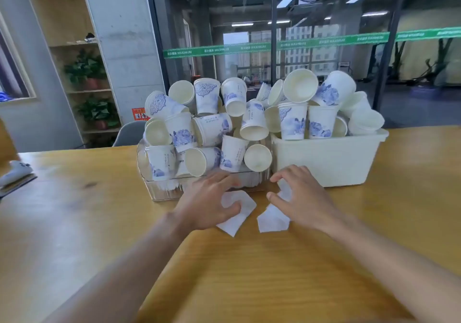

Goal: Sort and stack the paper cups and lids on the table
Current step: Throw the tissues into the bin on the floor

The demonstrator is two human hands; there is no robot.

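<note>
Two bins (329,158), two flattened white cups (239,212), dozens of heaped paper cups (207,98), two hands (207,205)
</note>
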